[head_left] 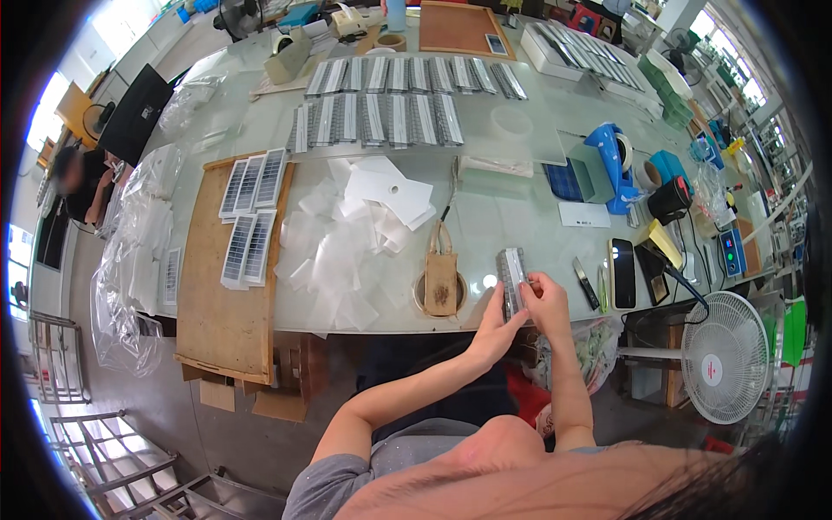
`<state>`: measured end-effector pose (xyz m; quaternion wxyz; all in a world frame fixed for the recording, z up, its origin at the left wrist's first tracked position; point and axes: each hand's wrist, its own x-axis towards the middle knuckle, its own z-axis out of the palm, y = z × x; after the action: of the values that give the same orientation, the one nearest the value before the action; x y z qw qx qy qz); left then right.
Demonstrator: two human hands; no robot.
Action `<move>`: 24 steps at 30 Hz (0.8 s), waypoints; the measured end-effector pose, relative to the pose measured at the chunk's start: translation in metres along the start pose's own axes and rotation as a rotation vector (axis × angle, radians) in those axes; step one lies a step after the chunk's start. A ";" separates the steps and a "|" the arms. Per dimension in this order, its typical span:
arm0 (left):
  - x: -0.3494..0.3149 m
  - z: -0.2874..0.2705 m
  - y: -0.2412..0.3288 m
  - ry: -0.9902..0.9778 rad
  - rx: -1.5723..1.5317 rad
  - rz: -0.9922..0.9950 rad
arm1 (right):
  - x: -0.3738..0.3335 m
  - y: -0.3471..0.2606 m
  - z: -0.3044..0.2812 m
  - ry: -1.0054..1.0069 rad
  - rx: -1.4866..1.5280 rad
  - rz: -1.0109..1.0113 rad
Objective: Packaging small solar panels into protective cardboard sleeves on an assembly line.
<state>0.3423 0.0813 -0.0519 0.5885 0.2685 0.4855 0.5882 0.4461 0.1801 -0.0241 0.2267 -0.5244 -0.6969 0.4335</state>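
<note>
At the table's near edge, both hands hold a slim bundle of silver-grey strips with ridged sides and a pale band along the top. My left hand grips its near left side, fingers partly hidden beneath. My right hand pinches its right side with bent fingers. Left of the bundle, a tan block-shaped tool with a looped top and cord rests over a round base. A knife lies to the right of my hands. Similar bundles stand in two rows farther back.
Translucent film scraps and white cards spread left of centre. Small gridded panels lie on a wooden board. A phone, blue tape dispenser and fan are at right. Another person sits far left.
</note>
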 end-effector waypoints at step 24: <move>-0.049 -0.155 0.126 0.424 1.150 0.613 | 0.151 -0.075 0.029 0.320 -0.684 -0.887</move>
<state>0.1581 0.0157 0.0122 0.0517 0.5427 0.7273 0.4169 0.3311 0.3041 0.0029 0.3069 -0.2848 -0.9074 -0.0371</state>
